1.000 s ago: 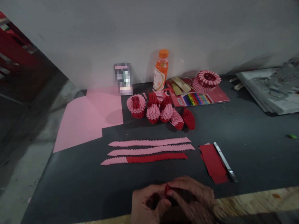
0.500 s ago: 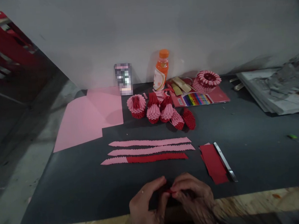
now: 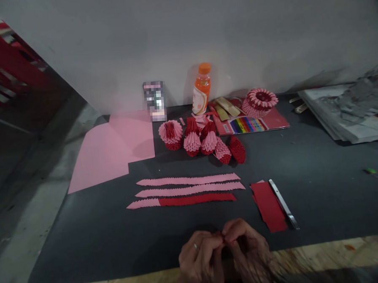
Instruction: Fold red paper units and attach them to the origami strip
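My left hand [image 3: 202, 259] and my right hand [image 3: 248, 248] meet at the front edge of the dark mat, their fingertips pinching a small red paper piece [image 3: 224, 237] that is mostly hidden. Beyond them lie two pink folded strips [image 3: 187, 181] and one strip that is pink at its left end and red [image 3: 196, 199] along the rest. To the right of my hands rests a stack of red paper slips [image 3: 269, 207], with a silver metal blade-like tool [image 3: 283, 204] along its right side.
Pink sheets [image 3: 113, 147] lie at the left. Behind the strips stand folded-paper pieces [image 3: 191, 137], an orange bottle [image 3: 202, 89] and a phone [image 3: 155, 101]. A pink paper ring [image 3: 260, 102] sits on a red paper pack [image 3: 279, 120]. Papers [image 3: 340, 116] are at the right.
My left hand's fingers have closed in and moved right, now meeting the right hand's fingertips at the red piece. The view has shifted slightly.
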### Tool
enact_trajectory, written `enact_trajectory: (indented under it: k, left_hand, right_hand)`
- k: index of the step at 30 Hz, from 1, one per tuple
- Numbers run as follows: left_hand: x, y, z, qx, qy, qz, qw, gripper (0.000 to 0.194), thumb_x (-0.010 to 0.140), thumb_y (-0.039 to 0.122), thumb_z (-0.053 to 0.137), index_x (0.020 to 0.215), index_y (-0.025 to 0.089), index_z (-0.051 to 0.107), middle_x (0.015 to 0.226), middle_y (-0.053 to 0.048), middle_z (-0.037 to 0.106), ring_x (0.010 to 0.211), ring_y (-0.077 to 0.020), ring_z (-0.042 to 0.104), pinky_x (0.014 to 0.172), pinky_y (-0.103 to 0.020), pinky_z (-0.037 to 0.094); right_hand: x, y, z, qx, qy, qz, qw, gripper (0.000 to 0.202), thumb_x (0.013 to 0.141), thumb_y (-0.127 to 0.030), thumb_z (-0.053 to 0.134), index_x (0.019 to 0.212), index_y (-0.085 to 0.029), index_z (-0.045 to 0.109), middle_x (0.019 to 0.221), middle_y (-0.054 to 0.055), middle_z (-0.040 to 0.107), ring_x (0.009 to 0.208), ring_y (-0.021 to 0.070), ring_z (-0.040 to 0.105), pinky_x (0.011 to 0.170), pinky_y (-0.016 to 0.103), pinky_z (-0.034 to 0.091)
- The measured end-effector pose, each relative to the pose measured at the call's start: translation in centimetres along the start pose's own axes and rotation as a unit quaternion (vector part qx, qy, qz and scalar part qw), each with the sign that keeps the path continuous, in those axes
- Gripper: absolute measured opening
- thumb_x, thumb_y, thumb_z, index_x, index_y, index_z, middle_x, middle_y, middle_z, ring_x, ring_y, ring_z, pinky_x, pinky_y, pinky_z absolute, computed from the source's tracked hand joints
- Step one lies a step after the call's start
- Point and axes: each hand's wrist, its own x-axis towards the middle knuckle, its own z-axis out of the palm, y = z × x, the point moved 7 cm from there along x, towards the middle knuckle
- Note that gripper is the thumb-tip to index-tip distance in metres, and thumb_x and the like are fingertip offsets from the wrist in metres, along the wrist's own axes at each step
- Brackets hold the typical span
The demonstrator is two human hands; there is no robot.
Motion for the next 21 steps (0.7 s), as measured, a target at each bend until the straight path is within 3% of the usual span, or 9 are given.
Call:
enact_trajectory:
  k: [2, 5, 7, 9, 12, 16, 18, 21]
  left_hand:
    - [1.1, 0.8, 1.2, 0.009, -0.051, 0.033, 0.998, 0.031, 0.104, 0.008, 0.059, 0.104, 0.029, 0.082, 0.082, -0.002, 0.091, 0.073, -0.0234, 0.09, 0.069, -0.032, 0.077]
    - [2.8, 1.4, 3.6, 0.129, -0.128, 0.094, 0.979, 0.039, 0.107, 0.013, 0.061, 0.142, 0.019, 0.076, 0.131, -0.012, 0.094, 0.122, -0.0294, 0.09, 0.1, -0.037, 0.078]
    - [3.2, 1.0, 5.6, 0.237, -0.171, 0.132, 0.947, 0.053, 0.106, 0.012, 0.062, 0.159, 0.015, 0.067, 0.159, -0.015, 0.08, 0.147, -0.0337, 0.077, 0.115, -0.045, 0.073]
    - [3.1, 0.1, 7.0, 0.283, -0.198, 0.147, 0.927, 0.059, 0.104, 0.008, 0.062, 0.163, 0.013, 0.064, 0.168, -0.011, 0.073, 0.153, -0.0323, 0.072, 0.119, -0.045, 0.07]
    - [1.6, -0.9, 7.2, 0.304, -0.191, 0.173, 0.917, 0.057, 0.101, 0.005, 0.064, 0.157, 0.012, 0.07, 0.164, -0.011, 0.077, 0.146, -0.0312, 0.078, 0.116, -0.043, 0.07]
    - [-0.5, -1.5, 4.3, 0.318, -0.114, 0.185, 0.923, 0.04, 0.105, 0.01, 0.066, 0.142, 0.016, 0.079, 0.139, -0.01, 0.092, 0.129, -0.0299, 0.086, 0.111, -0.043, 0.069]
    - [-0.7, -1.6, 3.0, 0.299, -0.086, 0.172, 0.935, 0.033, 0.106, 0.01, 0.066, 0.134, 0.016, 0.082, 0.127, -0.01, 0.095, 0.121, -0.0285, 0.087, 0.11, -0.043, 0.068]
    - [0.0, -1.9, 2.4, 0.273, -0.085, 0.13, 0.949, 0.035, 0.107, 0.01, 0.066, 0.136, 0.017, 0.082, 0.119, -0.011, 0.093, 0.115, -0.0286, 0.086, 0.106, -0.044, 0.069]
  right_hand:
    - [-0.2, 0.6, -1.7, -0.007, 0.048, 0.014, 0.999, 0.027, 0.1, -0.046, 0.08, 0.079, -0.03, 0.073, 0.078, -0.001, 0.08, 0.067, 0.0176, 0.08, 0.06, 0.025, 0.068]
    - [0.1, 1.3, -5.3, -0.046, 0.105, 0.038, 0.993, 0.013, 0.102, -0.039, 0.077, 0.09, -0.033, 0.079, 0.096, 0.002, 0.09, 0.079, 0.0218, 0.087, 0.068, 0.03, 0.074]
    - [0.8, 1.5, -7.2, -0.064, 0.106, 0.043, 0.991, 0.011, 0.102, -0.041, 0.078, 0.094, -0.035, 0.083, 0.088, 0.002, 0.088, 0.07, 0.0225, 0.085, 0.063, 0.029, 0.073]
    - [1.6, 1.4, -8.3, -0.08, 0.078, 0.035, 0.993, 0.019, 0.101, -0.045, 0.077, 0.089, -0.034, 0.086, 0.076, 0.002, 0.083, 0.062, 0.0208, 0.081, 0.059, 0.026, 0.07]
    - [2.2, 1.5, -8.7, -0.095, 0.043, 0.022, 0.994, 0.023, 0.099, -0.049, 0.079, 0.086, -0.032, 0.089, 0.069, 0.003, 0.081, 0.058, 0.0201, 0.081, 0.053, 0.021, 0.066]
    - [1.6, 1.6, -8.2, -0.133, 0.053, 0.02, 0.989, 0.01, 0.095, -0.04, 0.085, 0.092, -0.032, 0.09, 0.075, 0.003, 0.089, 0.065, 0.0216, 0.086, 0.058, 0.02, 0.069]
    - [1.2, 1.1, -7.3, -0.18, 0.042, -0.007, 0.983, 0.012, 0.096, -0.039, 0.083, 0.088, -0.032, 0.089, 0.073, 0.001, 0.087, 0.061, 0.0207, 0.084, 0.055, 0.021, 0.069]
    - [0.6, 0.2, -6.0, -0.199, 0.038, -0.045, 0.978, 0.018, 0.099, -0.035, 0.076, 0.086, -0.035, 0.088, 0.072, -0.002, 0.084, 0.058, 0.0176, 0.081, 0.056, 0.021, 0.068]
